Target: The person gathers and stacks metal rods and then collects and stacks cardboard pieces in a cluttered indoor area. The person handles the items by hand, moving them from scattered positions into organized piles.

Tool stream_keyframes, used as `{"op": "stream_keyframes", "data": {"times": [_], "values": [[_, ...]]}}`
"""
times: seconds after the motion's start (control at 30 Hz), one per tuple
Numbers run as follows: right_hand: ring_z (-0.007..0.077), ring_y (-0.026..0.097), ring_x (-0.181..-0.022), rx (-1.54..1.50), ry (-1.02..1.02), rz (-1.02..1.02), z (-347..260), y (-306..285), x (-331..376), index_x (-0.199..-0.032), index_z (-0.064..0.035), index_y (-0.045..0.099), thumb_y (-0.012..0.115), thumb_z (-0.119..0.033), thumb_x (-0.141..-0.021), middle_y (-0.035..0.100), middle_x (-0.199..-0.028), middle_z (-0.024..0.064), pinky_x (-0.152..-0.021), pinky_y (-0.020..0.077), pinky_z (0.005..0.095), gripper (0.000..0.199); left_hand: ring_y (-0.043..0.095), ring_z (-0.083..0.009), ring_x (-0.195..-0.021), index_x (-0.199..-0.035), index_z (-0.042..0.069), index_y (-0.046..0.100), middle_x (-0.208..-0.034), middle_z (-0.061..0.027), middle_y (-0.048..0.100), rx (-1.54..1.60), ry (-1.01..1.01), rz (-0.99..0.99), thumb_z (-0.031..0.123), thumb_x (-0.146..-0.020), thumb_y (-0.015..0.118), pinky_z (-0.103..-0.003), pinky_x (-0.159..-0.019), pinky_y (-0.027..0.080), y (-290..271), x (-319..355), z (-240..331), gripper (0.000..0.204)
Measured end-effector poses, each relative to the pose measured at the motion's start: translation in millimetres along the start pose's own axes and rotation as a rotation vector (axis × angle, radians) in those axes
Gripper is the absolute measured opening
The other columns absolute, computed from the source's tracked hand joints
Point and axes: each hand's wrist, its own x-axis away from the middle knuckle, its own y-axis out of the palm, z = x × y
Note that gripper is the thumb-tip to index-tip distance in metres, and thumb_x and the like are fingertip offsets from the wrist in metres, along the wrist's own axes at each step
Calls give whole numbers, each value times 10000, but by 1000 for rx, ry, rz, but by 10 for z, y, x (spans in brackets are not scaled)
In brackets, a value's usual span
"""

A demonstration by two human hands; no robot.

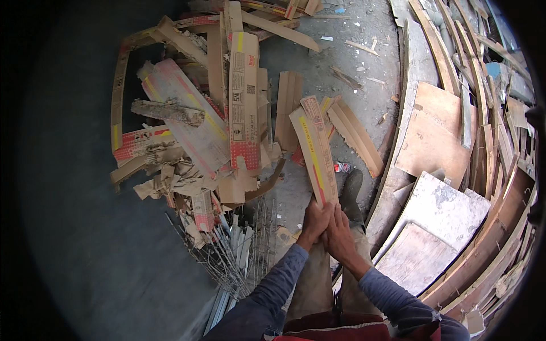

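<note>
Both my hands grip the near end of a long, narrow cardboard strip [314, 149], brown with a yellow and red stripe. My left hand [316, 221] closes around its left edge, thumb on top. Against it, my right hand [339, 234] wraps the right edge, and the two touch. The strip points away from me and slightly left. Just beyond it lie a folded brown cardboard strip [356, 136] and another open-folded piece [288, 111]. To the left is a heap of torn cardboard, with a long printed carton [244, 102] on top.
Wire mesh [242, 273] and metal strips stand below the heap on the left. Wooden planks [455, 51], a brown board [429, 133] and whitish boards [438, 207] are stacked along the right. Scraps litter the grey floor [335, 57]. My boot [352, 193] is just right of the strip.
</note>
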Motion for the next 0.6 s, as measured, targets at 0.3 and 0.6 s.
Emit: {"op": "stream_keyframes", "data": {"times": [0.3, 0.6], "values": [[451, 429, -1430, -347, -161, 82, -437, -900, 221, -1501, 27, 438, 748, -155, -904, 469, -1522, 258, -1189, 355, 499, 696, 643, -115, -949, -1303, 33, 616, -1092, -24, 673, 240, 31, 68, 219, -995, 710, -293, -805, 532, -1500, 808, 710, 372], [403, 539, -1310, -342, -20, 233, -16, -1302, -250, -1424, 15, 511, 665, -99, -974, 571, -1397, 230, -1122, 424, 450, 489, 540, -267, -1315, -1499, 80, 401, -1443, -90, 514, 275, 334, 740, 294, -953, 778, -457, -1092, 499, -4795, 2063, 1645, 697]]}}
